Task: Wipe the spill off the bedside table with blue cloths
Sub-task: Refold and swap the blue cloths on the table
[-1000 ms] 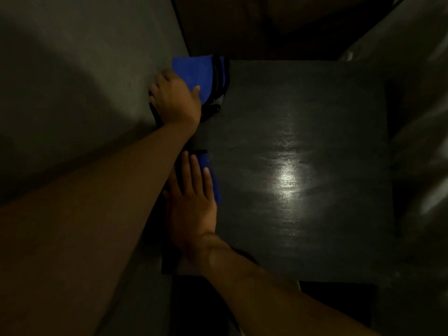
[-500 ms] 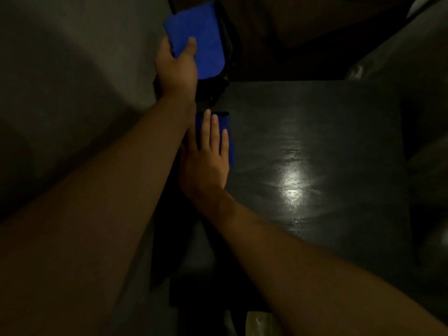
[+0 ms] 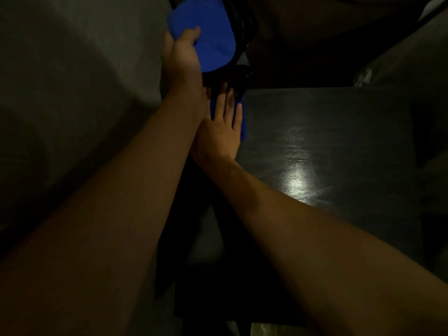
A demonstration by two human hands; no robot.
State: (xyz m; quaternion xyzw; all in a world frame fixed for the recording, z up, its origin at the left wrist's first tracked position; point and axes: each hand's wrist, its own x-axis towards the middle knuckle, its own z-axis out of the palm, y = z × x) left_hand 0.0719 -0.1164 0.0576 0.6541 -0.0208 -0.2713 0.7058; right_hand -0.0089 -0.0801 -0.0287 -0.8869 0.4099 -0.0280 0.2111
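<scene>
Wiping step: the right hand [image 3: 219, 132] presses a blue cloth [image 3: 243, 128] flat, fingers spread, at the desk's [image 3: 339, 141] upper-left corner. The left hand's [image 3: 180, 57] grip pinches a second blue cloth [image 3: 211, 37] aloft; next, sweep toward the sheen.

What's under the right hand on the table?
A blue cloth lies flat under the right hand at the bedside table edge. Only its blue border shows beside the fingers; the rest, and any spill beneath it, is covered.
</scene>
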